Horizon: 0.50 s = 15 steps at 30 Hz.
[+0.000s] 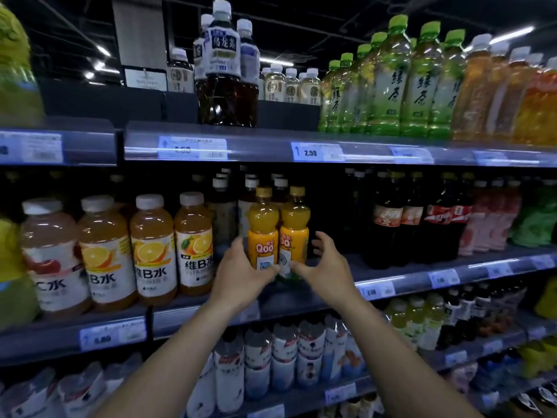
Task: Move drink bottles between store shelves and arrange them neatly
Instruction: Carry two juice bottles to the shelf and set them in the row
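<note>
Two orange Qoo juice bottles stand side by side on the middle shelf: the left Qoo bottle and the right Qoo bottle. My left hand wraps the lower part of the left bottle, with the thumb across its front and the fingers behind. Just right of the right bottle, my right hand has its fingers spread apart. Its thumb reaches towards that bottle's base, and I cannot tell if it touches.
Vitamin water bottles stand close on the left, dark tea bottles behind, cola bottles to the right with a dark gap between. The top shelf holds oolong tea and green tea. White-labelled bottles fill the shelf below.
</note>
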Each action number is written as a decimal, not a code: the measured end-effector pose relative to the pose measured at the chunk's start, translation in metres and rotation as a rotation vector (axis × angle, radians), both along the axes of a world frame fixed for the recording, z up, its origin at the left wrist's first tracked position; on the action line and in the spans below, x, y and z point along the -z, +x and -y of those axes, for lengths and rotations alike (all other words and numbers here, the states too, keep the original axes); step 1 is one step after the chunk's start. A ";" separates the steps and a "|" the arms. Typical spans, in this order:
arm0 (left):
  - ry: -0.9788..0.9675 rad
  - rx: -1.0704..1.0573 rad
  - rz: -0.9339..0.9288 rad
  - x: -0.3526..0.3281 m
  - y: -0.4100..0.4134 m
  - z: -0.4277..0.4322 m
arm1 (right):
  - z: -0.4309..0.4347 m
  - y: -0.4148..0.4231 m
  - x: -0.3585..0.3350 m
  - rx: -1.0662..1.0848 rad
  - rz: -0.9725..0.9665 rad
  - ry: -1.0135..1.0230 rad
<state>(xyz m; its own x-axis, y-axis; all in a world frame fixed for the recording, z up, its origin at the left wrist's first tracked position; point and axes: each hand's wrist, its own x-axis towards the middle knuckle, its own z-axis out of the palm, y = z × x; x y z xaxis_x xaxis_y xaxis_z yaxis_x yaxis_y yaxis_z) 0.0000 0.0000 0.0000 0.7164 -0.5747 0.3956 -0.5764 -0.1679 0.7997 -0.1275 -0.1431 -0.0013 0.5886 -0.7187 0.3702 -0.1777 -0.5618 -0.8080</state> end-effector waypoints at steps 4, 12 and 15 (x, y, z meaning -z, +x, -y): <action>-0.018 0.011 0.007 0.008 0.007 0.011 | 0.008 0.013 0.006 -0.058 0.044 0.067; -0.042 -0.055 0.112 0.012 0.018 0.022 | 0.012 0.029 0.011 -0.017 0.094 0.050; -0.047 -0.023 0.150 0.007 0.016 0.021 | 0.011 0.023 0.010 0.003 0.130 0.045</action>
<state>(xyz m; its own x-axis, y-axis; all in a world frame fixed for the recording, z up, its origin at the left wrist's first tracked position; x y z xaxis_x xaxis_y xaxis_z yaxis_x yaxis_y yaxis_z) 0.0159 -0.0207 -0.0070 0.6598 -0.5374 0.5252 -0.6865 -0.1469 0.7122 -0.1043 -0.1540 -0.0114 0.5358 -0.7379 0.4104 -0.0710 -0.5237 -0.8489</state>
